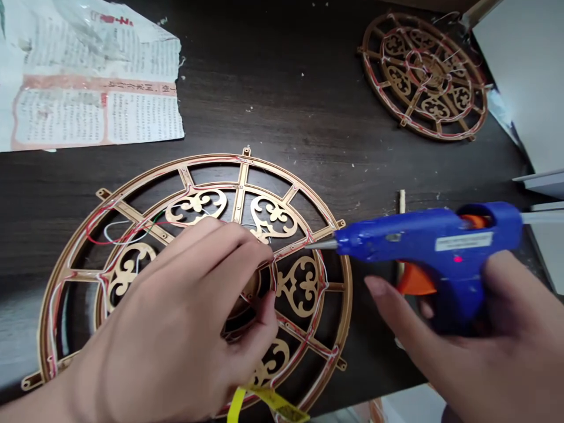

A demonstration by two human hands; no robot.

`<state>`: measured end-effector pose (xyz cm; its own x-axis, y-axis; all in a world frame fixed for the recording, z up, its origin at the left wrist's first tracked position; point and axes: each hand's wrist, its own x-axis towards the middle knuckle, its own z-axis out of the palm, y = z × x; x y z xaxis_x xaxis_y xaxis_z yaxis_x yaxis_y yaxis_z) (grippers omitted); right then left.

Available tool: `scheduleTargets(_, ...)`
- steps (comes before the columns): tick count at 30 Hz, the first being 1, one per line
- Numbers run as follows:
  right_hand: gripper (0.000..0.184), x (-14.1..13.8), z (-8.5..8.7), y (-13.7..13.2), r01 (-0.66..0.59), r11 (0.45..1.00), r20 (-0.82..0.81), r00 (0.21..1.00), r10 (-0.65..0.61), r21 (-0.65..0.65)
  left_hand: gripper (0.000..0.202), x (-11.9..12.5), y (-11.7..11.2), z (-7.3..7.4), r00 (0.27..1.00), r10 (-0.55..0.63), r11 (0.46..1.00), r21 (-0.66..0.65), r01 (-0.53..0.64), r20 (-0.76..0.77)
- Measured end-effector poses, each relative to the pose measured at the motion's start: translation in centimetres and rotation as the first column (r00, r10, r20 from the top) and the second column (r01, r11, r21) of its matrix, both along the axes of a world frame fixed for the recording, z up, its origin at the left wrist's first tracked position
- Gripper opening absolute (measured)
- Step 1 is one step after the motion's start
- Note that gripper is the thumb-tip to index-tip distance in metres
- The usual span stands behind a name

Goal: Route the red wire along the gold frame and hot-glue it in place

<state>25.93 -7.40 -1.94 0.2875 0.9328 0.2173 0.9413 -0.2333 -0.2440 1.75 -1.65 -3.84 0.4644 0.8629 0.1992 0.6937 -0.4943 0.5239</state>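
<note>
The left hand [185, 329] is pressing fingertips down on the gold fretwork disc [194, 282], lying flat on the tabletop [273, 94], steadying its wires; the right hand [480, 335] is gripping a blue glue gun [432, 247], its nozzle aiming at the disc's inner ring.

Nearest the camera, the large openwork wheel [194, 276] lies flat on the counter [282, 88], left of centre. The left hand [176, 329] rests on top of it, over its hub, fingertips at the inner ring. Thin wires [118, 232] lie on the wheel's left spokes. To the right, the right hand [480, 329] holds the glue gun [432, 247] above the counter, nozzle pointing left, its tip just over the wheel's right rim. A small stick [402, 201] lies behind the gun. Far back on the right sits a smaller openwork wheel [425, 76]. Far back on the left lies a newspaper sheet [88, 76]. A tape strip [273, 402] pokes out at the large wheel's near edge.
</note>
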Motion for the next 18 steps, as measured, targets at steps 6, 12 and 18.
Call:
scheduleTargets(6, 0.046, -1.6, -0.7, 0.7, -0.001, 0.998, 0.083, 0.997, 0.006, -0.059, 0.015, 0.2, -0.2, -0.1, 0.999, 0.034, 0.999, -0.020, -0.034, 0.015)
scheduleTargets(12, 0.058, -1.8, -1.1, 0.8, 0.036, 0.995, 0.115, 0.993, -0.024, -0.098, 0.018, 0.3, -0.2, -0.3, 0.999, 0.047, 0.999, -0.018, -0.046, 0.006)
scheduleTargets(18, 0.054, -1.7, -1.6, 0.6, 0.062, 0.991, 0.150, 0.988, -0.044, -0.115, 0.014, 0.2, -0.1, -0.6, 0.999, 0.047, 0.999, -0.021, -0.047, 0.011)
